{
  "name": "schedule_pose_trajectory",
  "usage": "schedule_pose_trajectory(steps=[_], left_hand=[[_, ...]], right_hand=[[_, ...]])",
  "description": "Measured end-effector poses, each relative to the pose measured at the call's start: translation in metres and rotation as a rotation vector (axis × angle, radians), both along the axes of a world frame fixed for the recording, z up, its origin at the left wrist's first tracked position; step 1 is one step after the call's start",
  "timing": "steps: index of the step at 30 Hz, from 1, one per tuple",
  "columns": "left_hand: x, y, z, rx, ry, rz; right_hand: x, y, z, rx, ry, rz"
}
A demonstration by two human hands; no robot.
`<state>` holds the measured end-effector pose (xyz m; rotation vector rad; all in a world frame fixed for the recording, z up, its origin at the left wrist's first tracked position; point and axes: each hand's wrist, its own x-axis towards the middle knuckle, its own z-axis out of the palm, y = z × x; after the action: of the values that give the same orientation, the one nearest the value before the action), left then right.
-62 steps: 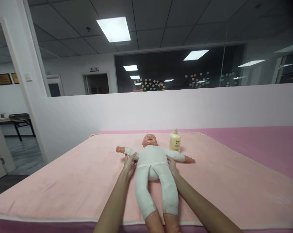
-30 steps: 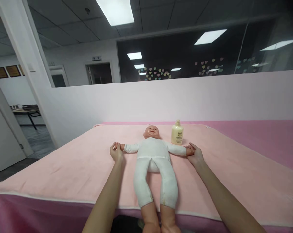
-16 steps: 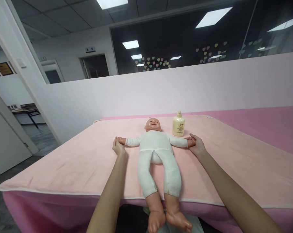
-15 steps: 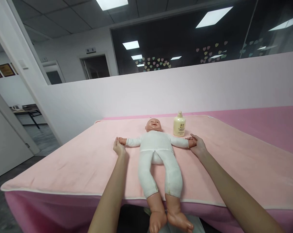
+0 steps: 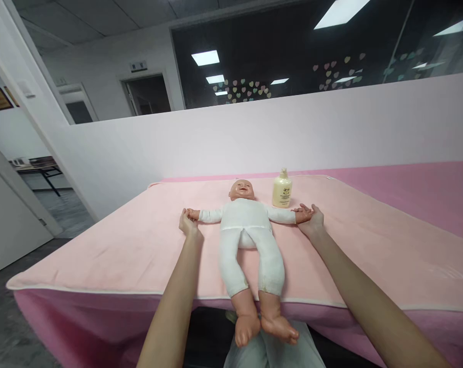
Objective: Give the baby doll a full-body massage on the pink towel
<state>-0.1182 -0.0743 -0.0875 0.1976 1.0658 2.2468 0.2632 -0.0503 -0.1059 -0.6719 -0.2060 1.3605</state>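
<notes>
A baby doll (image 5: 246, 214) in a white cloth suit lies on its back, arms stretched out sideways and feet past the table's near edge. My left hand (image 5: 189, 223) is closed around the doll's hand on the left side, fingers curled at its tip. On the other side, my right hand (image 5: 314, 225) cradles the doll's other hand (image 5: 303, 216) from beneath, its thumb raised a little off it. Beyond that arm stands a pale yellow pump bottle (image 5: 282, 190), upright and untouched.
A peach towel (image 5: 124, 250) with a white hem covers the table over a pink cloth (image 5: 426, 197). Behind rises a low white wall (image 5: 311, 128) with a dark window above. A door (image 5: 12, 220) is at the left. My legs (image 5: 271, 350) are under the near edge.
My right thumb has lifted away from the doll's hand. My left hand keeps its hold. The whole view has shifted slightly, so the doll and bottle appear a little higher.
</notes>
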Motion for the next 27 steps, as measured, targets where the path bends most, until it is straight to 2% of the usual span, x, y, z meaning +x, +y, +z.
schedule_pose_trajectory(steps=[6, 19, 27], left_hand=[[0.002, -0.001, -0.001, 0.058, -0.002, 0.041], [-0.004, 0.002, -0.001, 0.100, 0.001, -0.023], [-0.001, -0.004, 0.012, 0.061, -0.161, -0.086]], right_hand=[[-0.001, 0.004, -0.001, -0.017, -0.025, 0.018], [-0.007, -0.003, 0.009, -0.060, -0.164, 0.025], [-0.009, -0.006, 0.008, -0.042, -0.248, 0.017]])
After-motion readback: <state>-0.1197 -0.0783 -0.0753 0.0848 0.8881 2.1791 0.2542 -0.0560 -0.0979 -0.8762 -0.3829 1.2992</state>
